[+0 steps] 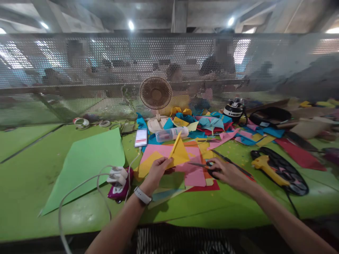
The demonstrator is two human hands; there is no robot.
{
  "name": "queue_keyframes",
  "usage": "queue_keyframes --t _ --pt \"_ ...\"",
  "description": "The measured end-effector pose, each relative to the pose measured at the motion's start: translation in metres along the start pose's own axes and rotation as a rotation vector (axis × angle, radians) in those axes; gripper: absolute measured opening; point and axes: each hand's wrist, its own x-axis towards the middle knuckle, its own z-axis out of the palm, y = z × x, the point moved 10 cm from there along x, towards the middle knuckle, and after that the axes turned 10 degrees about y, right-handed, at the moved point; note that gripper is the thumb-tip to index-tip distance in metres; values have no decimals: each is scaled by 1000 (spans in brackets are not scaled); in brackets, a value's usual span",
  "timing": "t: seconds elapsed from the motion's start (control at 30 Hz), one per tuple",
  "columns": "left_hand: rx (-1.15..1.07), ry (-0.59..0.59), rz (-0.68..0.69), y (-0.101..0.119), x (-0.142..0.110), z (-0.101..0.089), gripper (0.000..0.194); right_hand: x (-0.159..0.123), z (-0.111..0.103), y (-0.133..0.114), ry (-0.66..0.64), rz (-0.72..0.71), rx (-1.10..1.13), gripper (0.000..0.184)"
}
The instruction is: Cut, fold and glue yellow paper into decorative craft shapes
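My left hand (158,173) pinches the lower edge of a folded yellow paper (180,151), which stands up above the sheets on the table. In my right hand (224,171) is a pair of scissors (199,164), its blades pointing left toward the yellow paper. The fingers of that hand are wrapped round the dark handles. Beneath both hands lies a pink sheet (196,176), with orange, yellow and red sheets showing around it. Whether the blade tips touch the yellow paper I cannot tell.
A green sheet (87,165) and a purple power strip (120,188) with plugs and cables lie left. Behind are a phone (141,137), a clear bottle (171,134), a fan (155,93) and paper scraps. A yellow glue gun (270,169) rests on a black tray at right.
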Motion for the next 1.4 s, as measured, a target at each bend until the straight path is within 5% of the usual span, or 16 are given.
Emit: queue_keyframes --t 0.13,0.3,0.47,0.63,0.8,1.1,1.4 --pt "-44 45 -7 0 4 -7 29 5 3 3 66 34 272 48" --pt "-48 66 -21 -4 11 -12 28 3 34 17 -130 234 748 62" --pt "-26 75 -28 -9 18 -17 29 -3 49 10 -361 110 595 52" --pt "-6 93 -31 -8 22 -21 32 1 41 -12 -423 -61 405 43" --pt "5 82 -45 -6 21 -18 33 -8 52 -18 -579 91 549 53" --pt "23 71 -124 -14 15 -21 29 -21 53 -10 -536 220 826 46" --pt "68 55 -249 -21 9 -22 20 -16 46 -1 -405 199 625 38"
